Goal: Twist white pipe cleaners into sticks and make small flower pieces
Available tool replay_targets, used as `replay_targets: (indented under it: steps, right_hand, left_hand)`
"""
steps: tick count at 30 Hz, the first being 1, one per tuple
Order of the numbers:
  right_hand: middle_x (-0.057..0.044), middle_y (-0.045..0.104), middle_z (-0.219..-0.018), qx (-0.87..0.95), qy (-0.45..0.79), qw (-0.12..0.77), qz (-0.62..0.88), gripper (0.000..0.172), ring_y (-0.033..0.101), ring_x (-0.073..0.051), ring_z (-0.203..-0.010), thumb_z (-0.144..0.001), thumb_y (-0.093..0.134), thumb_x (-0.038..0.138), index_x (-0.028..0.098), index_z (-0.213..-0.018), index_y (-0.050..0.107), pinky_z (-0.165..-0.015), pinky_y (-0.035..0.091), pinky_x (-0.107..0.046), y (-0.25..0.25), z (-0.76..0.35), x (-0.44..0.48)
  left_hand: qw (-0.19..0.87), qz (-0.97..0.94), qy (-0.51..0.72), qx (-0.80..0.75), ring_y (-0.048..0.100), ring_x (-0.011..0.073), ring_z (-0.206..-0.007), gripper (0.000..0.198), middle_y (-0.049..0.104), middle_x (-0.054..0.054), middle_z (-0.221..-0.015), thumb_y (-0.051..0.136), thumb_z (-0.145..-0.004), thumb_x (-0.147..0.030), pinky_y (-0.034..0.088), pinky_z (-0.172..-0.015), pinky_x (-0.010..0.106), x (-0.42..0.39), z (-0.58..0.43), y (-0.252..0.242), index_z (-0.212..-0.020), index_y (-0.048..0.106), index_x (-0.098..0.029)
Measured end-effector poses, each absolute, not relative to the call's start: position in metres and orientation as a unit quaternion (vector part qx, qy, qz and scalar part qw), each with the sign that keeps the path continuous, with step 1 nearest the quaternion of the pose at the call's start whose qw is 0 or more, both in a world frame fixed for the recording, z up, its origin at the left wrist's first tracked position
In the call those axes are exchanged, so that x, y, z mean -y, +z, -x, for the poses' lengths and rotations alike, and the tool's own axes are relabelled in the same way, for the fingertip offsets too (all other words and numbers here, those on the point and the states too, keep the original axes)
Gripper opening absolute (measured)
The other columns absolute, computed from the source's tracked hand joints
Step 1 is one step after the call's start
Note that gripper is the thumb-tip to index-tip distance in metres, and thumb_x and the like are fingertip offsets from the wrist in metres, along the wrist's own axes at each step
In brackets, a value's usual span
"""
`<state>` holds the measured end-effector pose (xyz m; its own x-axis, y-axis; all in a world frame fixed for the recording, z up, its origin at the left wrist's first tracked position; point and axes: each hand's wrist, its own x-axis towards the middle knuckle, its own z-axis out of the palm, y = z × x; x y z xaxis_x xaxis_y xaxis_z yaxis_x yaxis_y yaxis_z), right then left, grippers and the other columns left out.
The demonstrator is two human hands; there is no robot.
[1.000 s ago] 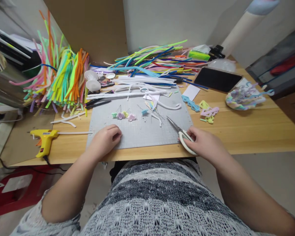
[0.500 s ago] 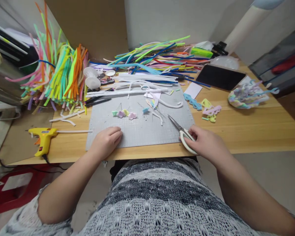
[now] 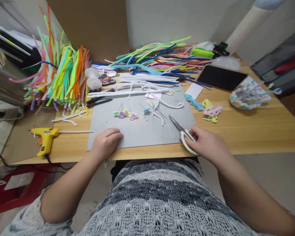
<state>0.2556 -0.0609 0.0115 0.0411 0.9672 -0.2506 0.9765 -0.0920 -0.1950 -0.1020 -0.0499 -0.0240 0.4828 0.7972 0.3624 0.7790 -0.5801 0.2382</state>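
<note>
My right hand (image 3: 205, 142) is closed on the white handles of the scissors (image 3: 184, 133), whose blades lie on the grey cutting mat (image 3: 137, 132) and point up and to the left. Resting on the mat's front left part, my left hand (image 3: 107, 142) has its fingers curled together; whatever might be under them is hidden. Several small pastel flowers (image 3: 125, 114) on thin wires lie in the middle of the mat. To their right is a blue flower (image 3: 146, 110), beside loose wires and a white curled strip (image 3: 170, 104).
A yellow glue gun (image 3: 46, 139) lies at the left. Bundled colourful pipe cleaners (image 3: 66, 75) stand behind it, and a loose pile (image 3: 152, 57) lies at the back. A dark phone (image 3: 221, 77) and a pastel braided piece (image 3: 247, 96) are at the right.
The whole view has shifted slightly, with things appearing a little further right. Both hands keep the same pose, and the scissors stay in my right hand.
</note>
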Motion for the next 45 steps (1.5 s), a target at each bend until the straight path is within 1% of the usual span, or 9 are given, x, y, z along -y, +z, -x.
replay_targets:
  steps: [8, 14, 18, 22, 27, 31, 36, 41, 45]
  right_hand:
    - [-0.001, 0.058, -0.064, -0.673, -0.16, 0.026, -0.722, 0.028, 0.047, -0.014, -0.055, -0.074, 0.047, 0.049, 0.022, -0.072, 0.051, -0.049, 0.02, -0.024, 0.014, -0.254, 0.061]
    - [-0.001, 0.058, -0.065, -0.68, -0.157, 0.031, -0.716, 0.029, 0.048, -0.015, -0.057, -0.076, 0.046, 0.05, 0.022, -0.072, 0.05, -0.049, 0.021, -0.024, 0.013, -0.255, 0.061]
    - [-0.002, 0.06, -0.066, -0.683, -0.155, 0.038, -0.713, 0.029, 0.049, -0.015, -0.057, -0.075, 0.047, 0.05, 0.022, -0.074, 0.053, -0.049, 0.021, -0.025, 0.013, -0.257, 0.061]
    - [-0.004, 0.061, -0.069, -0.683, -0.105, 0.052, -0.721, 0.029, 0.05, -0.017, -0.057, -0.075, 0.05, 0.05, 0.022, -0.076, 0.057, -0.049, 0.021, -0.026, 0.013, -0.262, 0.056]
    - [-0.007, 0.062, -0.083, -0.751, -0.052, 0.001, -0.659, 0.021, 0.055, -0.023, -0.077, -0.078, 0.052, 0.038, 0.02, -0.085, 0.06, -0.058, 0.033, -0.029, 0.009, -0.273, 0.045]
    - [-0.011, 0.061, -0.092, -0.765, -0.023, -0.063, -0.64, 0.023, 0.055, -0.026, -0.087, -0.081, 0.05, 0.034, 0.017, -0.093, 0.062, -0.07, 0.039, -0.035, 0.008, -0.271, 0.043]
    - [-0.008, 0.062, -0.097, -0.79, -0.082, -0.165, -0.585, 0.02, 0.056, -0.022, -0.091, -0.083, 0.049, 0.03, 0.017, -0.093, 0.061, -0.078, 0.041, -0.034, 0.009, -0.242, 0.043]
    - [-0.006, 0.063, -0.092, -0.796, -0.097, -0.158, -0.577, 0.017, 0.057, -0.021, -0.087, -0.081, 0.052, 0.027, 0.019, -0.093, 0.06, -0.073, 0.039, -0.032, 0.006, -0.208, 0.032]
    - [-0.006, 0.06, -0.086, -0.778, -0.05, -0.118, -0.616, 0.015, 0.055, -0.021, -0.081, -0.081, 0.053, 0.032, 0.018, -0.082, 0.058, -0.066, 0.035, -0.031, 0.007, -0.19, 0.019]
  left_hand:
    - [0.036, -0.841, 0.258, -0.473, 0.06, 0.0178, -0.083, 0.011, 0.064, 0.008, -0.086, 0.052, -0.082, -0.017, 0.05, -0.076, 0.031, 0.053, 0.091, -0.019, -0.077, 0.062, -0.016]
    - [0.038, -0.858, 0.198, -0.473, 0.057, 0.0206, -0.086, 0.011, 0.06, 0.011, -0.093, 0.05, -0.082, -0.02, 0.048, -0.075, 0.034, 0.059, 0.085, -0.01, -0.082, 0.06, -0.014]
    - [0.01, -0.859, 0.167, -0.484, 0.055, 0.0201, -0.08, 0.018, 0.06, 0.01, -0.09, 0.046, -0.084, -0.02, 0.047, -0.072, 0.035, 0.06, 0.08, -0.01, -0.073, 0.058, -0.015]
    - [-0.007, -0.856, 0.147, -0.495, 0.054, 0.0212, -0.082, 0.018, 0.06, 0.011, -0.095, 0.045, -0.086, -0.022, 0.046, -0.071, 0.035, 0.064, 0.08, -0.011, -0.077, 0.059, -0.014]
    - [0.082, -0.823, 0.194, -0.527, 0.054, 0.0205, -0.09, 0.014, 0.058, 0.009, -0.098, 0.049, -0.085, -0.022, 0.046, -0.079, 0.035, 0.067, 0.086, -0.011, -0.088, 0.062, -0.016]
    - [0.171, -0.77, 0.223, -0.573, 0.055, 0.0184, -0.09, 0.011, 0.057, 0.006, -0.094, 0.052, -0.083, -0.021, 0.045, -0.081, 0.033, 0.061, 0.086, -0.009, -0.083, 0.062, -0.018]
    - [0.181, -0.755, 0.212, -0.593, 0.054, 0.0183, -0.085, 0.01, 0.057, 0.004, -0.085, 0.051, -0.082, -0.02, 0.044, -0.078, 0.033, 0.05, 0.079, -0.003, -0.077, 0.06, -0.017]
    - [0.183, -0.775, 0.176, -0.579, 0.054, 0.0189, -0.083, 0.012, 0.058, 0.005, -0.085, 0.05, -0.082, -0.021, 0.043, -0.077, 0.033, 0.043, 0.075, 0.002, -0.077, 0.059, -0.017]
    - [0.191, -0.774, 0.162, -0.581, 0.053, 0.0193, -0.085, 0.009, 0.057, 0.005, -0.087, 0.051, -0.082, -0.022, 0.043, -0.078, 0.033, 0.046, 0.078, 0.002, -0.08, 0.059, -0.017]
